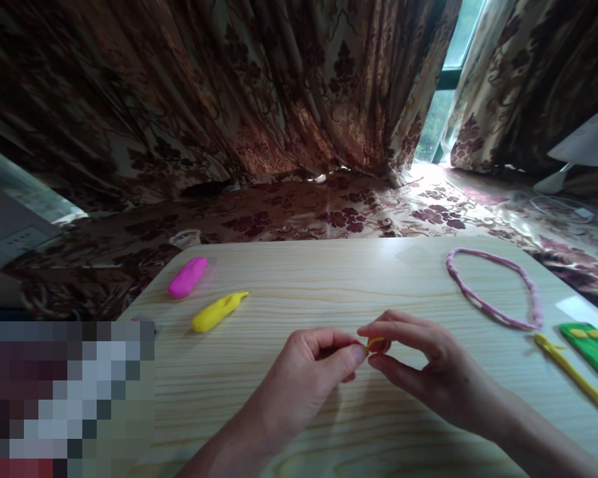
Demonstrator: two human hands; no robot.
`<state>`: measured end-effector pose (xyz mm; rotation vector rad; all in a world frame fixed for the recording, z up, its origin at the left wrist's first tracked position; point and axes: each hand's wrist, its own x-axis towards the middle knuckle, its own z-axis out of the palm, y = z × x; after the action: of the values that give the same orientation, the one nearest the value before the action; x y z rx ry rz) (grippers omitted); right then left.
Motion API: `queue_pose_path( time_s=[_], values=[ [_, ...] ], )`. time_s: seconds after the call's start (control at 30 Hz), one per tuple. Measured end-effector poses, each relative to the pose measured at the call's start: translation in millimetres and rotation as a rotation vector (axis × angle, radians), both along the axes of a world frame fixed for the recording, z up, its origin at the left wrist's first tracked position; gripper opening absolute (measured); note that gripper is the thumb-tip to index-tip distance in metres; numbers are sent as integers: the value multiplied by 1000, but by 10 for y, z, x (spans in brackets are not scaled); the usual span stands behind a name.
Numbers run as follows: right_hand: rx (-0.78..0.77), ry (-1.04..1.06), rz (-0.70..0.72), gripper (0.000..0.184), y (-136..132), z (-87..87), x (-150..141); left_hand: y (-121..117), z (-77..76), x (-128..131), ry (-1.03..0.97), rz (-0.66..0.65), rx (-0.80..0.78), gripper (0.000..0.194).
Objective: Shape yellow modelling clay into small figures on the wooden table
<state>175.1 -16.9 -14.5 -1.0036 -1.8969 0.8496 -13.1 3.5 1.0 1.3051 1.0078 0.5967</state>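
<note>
Your left hand (319, 365) has thumb and finger clamped on a thin yellow strip (375, 340), lower centre of frame. Your right hand (431, 348): thumb and index parted, at the strip. Yellow lump (217, 314), pink lump (188, 277): centre left.

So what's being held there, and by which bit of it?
A thin, curved yellow clay-like strip: the left grip pinches its left end. The right grip is at the other end, but whether it holds it can't be told.
</note>
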Motion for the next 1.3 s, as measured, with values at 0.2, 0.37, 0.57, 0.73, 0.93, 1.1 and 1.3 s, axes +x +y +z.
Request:
queue_pose_path(
  time_s=[0.2,0.37,0.57,0.73,0.93,1.1,1.3],
  values=[
    [2,-34,-36,13,21,27,-15,-4,-15,9,-8,5,-53,17],
    [2,39,-223,8,54,32,56,4,-12,2,10,62,-44,16],
    [49,-90,-375,10,140,-85,160,8,-23,-7,-20,83,-62,21],
    [99,-393,-47,18,85,-70,88,8,-35,-3,-34,106,-60,22],
    [144,-84,-214,35,-8,-6,7,16,-36,16,-70,145,-73,21],
    [114,11,-113,34,-30,-56,-99,7,-26,15,-80,111,-64,22],
    [110,8,-91,37,-38,-89,-152,-1,-37,5,-130,69,-56,24]
  ],
)
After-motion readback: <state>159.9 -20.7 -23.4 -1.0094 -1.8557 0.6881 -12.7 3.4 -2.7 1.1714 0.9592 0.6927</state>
